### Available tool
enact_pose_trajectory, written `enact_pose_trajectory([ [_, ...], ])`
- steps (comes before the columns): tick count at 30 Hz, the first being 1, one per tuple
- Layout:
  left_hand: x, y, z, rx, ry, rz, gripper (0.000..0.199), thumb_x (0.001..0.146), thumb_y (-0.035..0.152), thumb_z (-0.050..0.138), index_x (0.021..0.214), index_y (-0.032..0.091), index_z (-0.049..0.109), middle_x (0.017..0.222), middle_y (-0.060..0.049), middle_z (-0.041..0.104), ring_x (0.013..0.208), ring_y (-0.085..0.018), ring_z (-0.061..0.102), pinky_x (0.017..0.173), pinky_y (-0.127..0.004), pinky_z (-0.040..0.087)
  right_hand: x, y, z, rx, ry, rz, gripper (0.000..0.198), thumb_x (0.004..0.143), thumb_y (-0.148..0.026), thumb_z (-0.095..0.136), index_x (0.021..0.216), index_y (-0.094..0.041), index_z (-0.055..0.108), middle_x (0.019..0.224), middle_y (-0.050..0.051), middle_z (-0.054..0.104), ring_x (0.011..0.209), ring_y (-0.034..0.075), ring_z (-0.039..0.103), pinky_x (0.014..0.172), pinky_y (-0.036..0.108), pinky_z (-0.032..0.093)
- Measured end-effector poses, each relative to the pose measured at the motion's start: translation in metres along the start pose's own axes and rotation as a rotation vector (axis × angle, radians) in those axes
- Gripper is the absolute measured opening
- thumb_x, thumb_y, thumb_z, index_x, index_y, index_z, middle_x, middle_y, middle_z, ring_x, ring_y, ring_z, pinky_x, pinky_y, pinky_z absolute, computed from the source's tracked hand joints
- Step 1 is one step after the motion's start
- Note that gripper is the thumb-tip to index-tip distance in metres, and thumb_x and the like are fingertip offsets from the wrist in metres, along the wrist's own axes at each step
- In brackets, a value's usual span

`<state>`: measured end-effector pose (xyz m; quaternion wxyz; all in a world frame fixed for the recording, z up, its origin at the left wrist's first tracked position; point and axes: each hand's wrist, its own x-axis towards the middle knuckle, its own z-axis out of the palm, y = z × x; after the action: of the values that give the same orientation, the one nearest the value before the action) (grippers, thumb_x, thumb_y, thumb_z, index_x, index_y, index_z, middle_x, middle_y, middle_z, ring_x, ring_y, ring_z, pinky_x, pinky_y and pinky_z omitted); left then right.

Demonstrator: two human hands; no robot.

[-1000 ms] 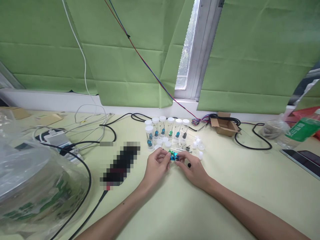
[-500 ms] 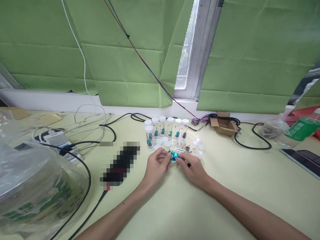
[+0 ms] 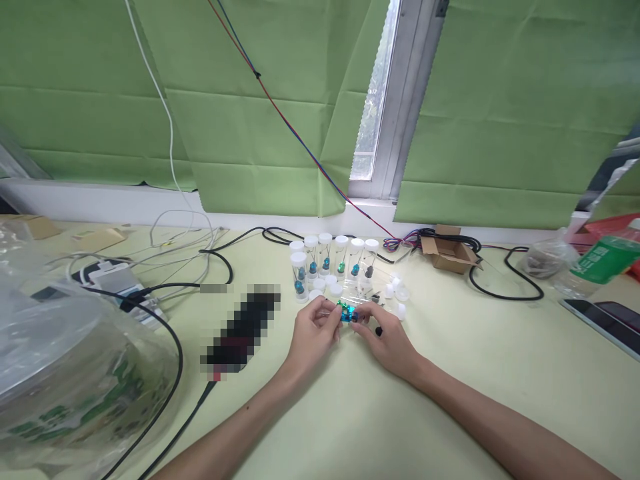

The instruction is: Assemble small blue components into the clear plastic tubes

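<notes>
A small shiny blue-and-green metallic part (image 3: 349,313) is held between my two hands, over the near side of the clear tubes. My left hand (image 3: 316,328) pinches its left end with thumb and fingers. From the right, my right hand (image 3: 387,333) has thumb and fingertips closed on its blue end. Just beyond stand several clear tubes with white caps (image 3: 326,257), each with a small blue, green or dark piece inside. Loose white caps (image 3: 395,287) lie beside the hands, and a small black piece (image 3: 379,331) shows by my right hand.
On the left sit a plastic-wrapped bundle (image 3: 75,387), a pixelated dark object (image 3: 240,333) and tangled cables (image 3: 183,285). At right are an open cardboard box (image 3: 450,257), a green-labelled bottle (image 3: 605,260) and a phone (image 3: 603,323). A green curtain (image 3: 270,133) hangs behind.
My right fingertips have shifted slightly on the blue end of the part, the thumb lower and the fingers apart a little more. My left hand keeps its grip in place.
</notes>
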<state>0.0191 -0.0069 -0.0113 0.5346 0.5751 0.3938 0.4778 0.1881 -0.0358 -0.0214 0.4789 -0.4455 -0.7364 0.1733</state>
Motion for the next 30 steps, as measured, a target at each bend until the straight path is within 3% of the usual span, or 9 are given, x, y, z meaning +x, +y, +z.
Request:
enact_pose_trajectory([
  [12,-0.0016,0.0030,0.0013,0.012,-0.021,-0.011,0.028,0.083,0.042,0.064,0.074,0.019,0.052,0.057,0.003,0.055,0.045,-0.008,0.047,0.044,-0.020,0.036,0.0017,0.0009,0.0001,-0.047,-0.024,0.020,0.027,0.097,-0.027,0.046,0.075,-0.020,0.058,0.073,0.002,0.063,0.071,0.017,0.058,0.069,0.030,0.045],
  [19,-0.0010,0.0002,0.0017,-0.012,-0.004,-0.015,0.028,0.082,0.044,0.064,0.076,0.019,0.054,0.055,0.003,0.054,0.044,-0.009,0.046,0.043,-0.020,0.035,-0.0007,-0.0018,-0.0006,0.000,0.046,0.021,0.014,0.090,-0.028,0.059,0.102,-0.020,0.061,0.089,0.005,0.067,0.079,0.019,0.062,0.074,0.031,0.051],
  [30,-0.0013,0.0014,0.0021,-0.022,-0.003,-0.024,0.028,0.080,0.045,0.066,0.074,0.019,0.055,0.054,0.004,0.054,0.044,-0.009,0.046,0.043,-0.020,0.035,0.0000,-0.0005,0.0001,-0.023,0.013,-0.010,0.009,0.092,-0.026,0.054,0.093,-0.020,0.061,0.084,0.004,0.066,0.076,0.018,0.060,0.072,0.031,0.049],
])
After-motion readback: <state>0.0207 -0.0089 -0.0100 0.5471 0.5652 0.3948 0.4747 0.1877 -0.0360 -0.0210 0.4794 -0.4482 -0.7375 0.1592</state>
